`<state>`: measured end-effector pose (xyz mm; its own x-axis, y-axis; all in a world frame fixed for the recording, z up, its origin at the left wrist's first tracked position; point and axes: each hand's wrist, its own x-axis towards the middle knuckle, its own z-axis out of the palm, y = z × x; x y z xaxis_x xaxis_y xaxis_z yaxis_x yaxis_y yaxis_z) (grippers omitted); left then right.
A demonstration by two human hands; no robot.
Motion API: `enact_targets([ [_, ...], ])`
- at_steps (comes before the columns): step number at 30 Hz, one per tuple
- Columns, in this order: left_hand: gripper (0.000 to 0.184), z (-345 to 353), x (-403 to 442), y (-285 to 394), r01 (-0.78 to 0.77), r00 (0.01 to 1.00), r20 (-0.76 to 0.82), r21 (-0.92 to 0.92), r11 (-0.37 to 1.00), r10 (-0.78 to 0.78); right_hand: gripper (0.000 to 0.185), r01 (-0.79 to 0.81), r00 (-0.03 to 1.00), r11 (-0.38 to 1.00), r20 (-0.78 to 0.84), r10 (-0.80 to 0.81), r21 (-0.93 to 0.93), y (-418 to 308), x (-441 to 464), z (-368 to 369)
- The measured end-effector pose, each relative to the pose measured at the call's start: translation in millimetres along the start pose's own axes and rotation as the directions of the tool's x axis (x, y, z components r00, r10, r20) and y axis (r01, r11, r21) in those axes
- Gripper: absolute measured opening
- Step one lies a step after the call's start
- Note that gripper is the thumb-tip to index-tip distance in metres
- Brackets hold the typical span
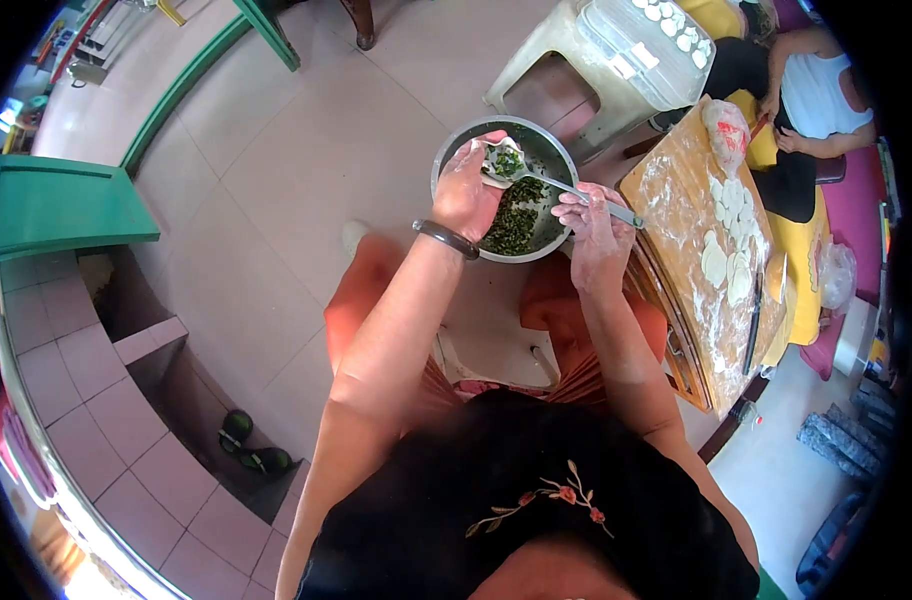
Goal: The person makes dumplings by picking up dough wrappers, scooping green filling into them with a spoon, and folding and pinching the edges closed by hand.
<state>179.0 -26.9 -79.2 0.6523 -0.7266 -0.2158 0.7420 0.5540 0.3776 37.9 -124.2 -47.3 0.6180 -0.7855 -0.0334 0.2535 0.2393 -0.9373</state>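
Note:
Over a metal bowl (551, 155) with chopped green filling (512, 222), my left hand (466, 190) cups a round dough wrapper (489, 177), its fingers curled around the edge. Some green filling lies on the wrapper. My right hand (598, 235) is closed on the handle of a metal spoon (561, 185), whose tip touches the filling in the wrapper. To the right, a floured wooden board (666, 190) bears flat dough wrappers (716, 260), a bag with red print (726, 135) and a dark thin stick (753, 330).
A plastic stool (536, 60) holds a clear box (646, 65) with white dumplings (666, 20) on top. Another person (821, 95) in a white top sits beyond the board. A green wooden piece (61, 205) and tiled ledge (106, 400) stand at the left, with dark slippers (238, 430) below.

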Motion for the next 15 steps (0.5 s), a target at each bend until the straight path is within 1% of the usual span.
enact_targets([
  [4,0.028,-1.1,-0.5,-2.1,-0.022,1.000,0.000,0.019,1.000,0.022,0.019,0.023,1.000,0.999,0.014,-0.023,-0.028,2.1,-2.3,1.8],
  [5,0.029,-0.2,-0.6,-1.9,-0.025,0.999,-0.036,0.040,0.999,0.027,0.018,0.025,1.000,0.999,0.011,-0.025,-0.046,0.4,-2.5,4.6],
  [9,0.034,-2.2,-1.4,1.0,-0.016,1.000,-0.018,0.031,0.999,0.017,0.016,0.058,0.998,0.994,0.024,-0.056,-0.092,-8.4,0.3,13.5],
  [11,0.038,-6.2,1.8,0.7,-0.018,1.000,-0.009,0.057,0.998,0.018,0.016,0.075,0.997,0.982,0.045,-0.068,-0.173,-20.2,2.5,19.2],
  [12,0.040,-6.6,3.8,2.1,-0.024,0.999,-0.045,0.028,0.999,0.025,0.017,0.085,0.996,0.973,0.056,-0.074,-0.213,-27.3,4.7,22.5],
  [13,0.042,-7.5,5.2,3.7,-0.030,0.996,-0.085,-0.001,1.000,0.029,0.017,0.096,0.995,0.958,0.034,-0.091,-0.271,-34.2,4.8,24.8],
  [14,0.044,-8.9,6.1,5.5,-0.037,0.992,-0.125,-0.029,0.999,0.033,0.017,0.154,0.988,0.939,0.047,-0.146,-0.307,-39.5,5.6,23.5],
  [15,0.047,-10.5,6.7,8.1,-0.086,0.984,-0.159,-0.028,0.996,0.081,0.017,0.210,0.978,0.916,0.063,-0.200,-0.341,-44.3,7.3,19.9],
])
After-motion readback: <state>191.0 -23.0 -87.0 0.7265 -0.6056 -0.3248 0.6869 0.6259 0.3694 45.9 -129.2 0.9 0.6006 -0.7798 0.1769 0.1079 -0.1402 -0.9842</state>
